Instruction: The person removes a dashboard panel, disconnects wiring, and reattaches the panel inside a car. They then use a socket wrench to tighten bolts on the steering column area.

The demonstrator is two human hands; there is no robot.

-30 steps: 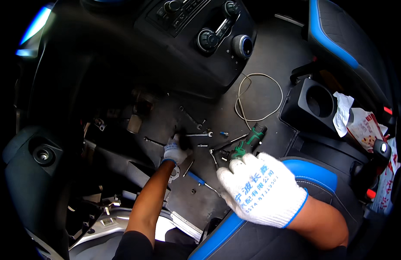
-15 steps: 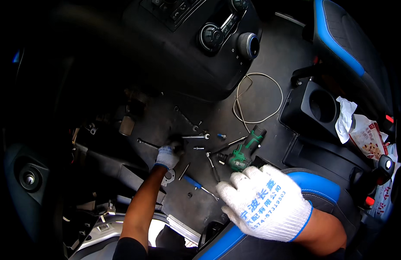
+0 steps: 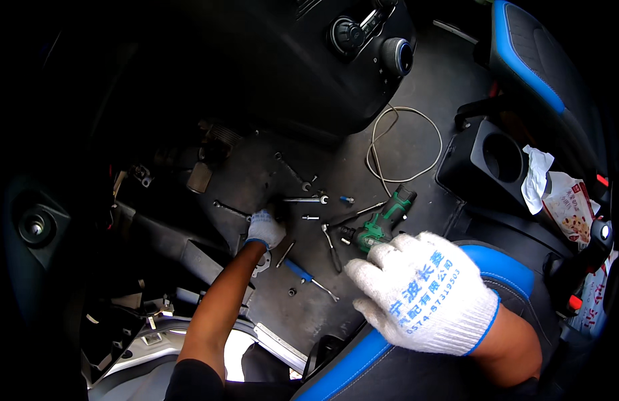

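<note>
My left hand point(image 3: 266, 227), in a white glove with a blue cuff, is low at the floor among loose tools, closed on something dark that I cannot make out. A metal wrench point(image 3: 305, 200) lies at its fingertips, and a round metal plate point(image 3: 262, 262) is just below it. My gloved right hand point(image 3: 422, 293) is over the blue-edged seat point(image 3: 503, 267), fingers loosely bent and apart, with nothing visible in them. Beyond it lie a green cordless power tool point(image 3: 387, 219) and a ratchet point(image 3: 331, 244). A blue-handled tool point(image 3: 299, 271) lies between my hands.
A dashboard console point(image 3: 323, 73) with knobs overhangs the floor point(image 3: 349, 160). A looped cable point(image 3: 423, 175) lies beside a black cup holder point(image 3: 480, 160). Paper packaging point(image 3: 565, 207) is at the right, below another seat point(image 3: 537, 67). Dark trim point(image 3: 202, 257) and a door sill point(image 3: 279, 344) are lower left.
The view has shifted a little. My right hand now sits slightly further right, its fingers still bent. My left hand stays down among the tools with little visible movement.
</note>
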